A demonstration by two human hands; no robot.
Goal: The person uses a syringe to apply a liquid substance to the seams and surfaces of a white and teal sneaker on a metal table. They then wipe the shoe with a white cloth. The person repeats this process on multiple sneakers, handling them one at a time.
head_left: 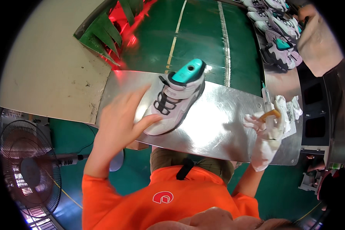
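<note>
A pale lilac and grey sneaker point(172, 99) with black laces stands on the metal tabletop, its toe toward me. A teal insert point(189, 71) with a dark round hole sticks out of its collar. My left hand point(120, 120), bare and slightly blurred, is beside the toe with fingers stretched and apart; its thumb lies over the toe. Farther right, my right hand point(270, 132) wears a white glove and is closed around a clear syringe point(266, 95) with a teal tip, pointing away from me. A curved amber-brown piece point(271, 114) shows at its fingers; I cannot tell what it is.
Beyond the metal plate point(234, 143) runs a green conveyor belt point(203, 42). Green strip flaps point(101, 40) hang at its left, with red light behind. Several similar sneakers point(280, 50) line the right side. Crumpled white material point(293, 109) lies beside the right hand. A fan point(30, 168) stands at left.
</note>
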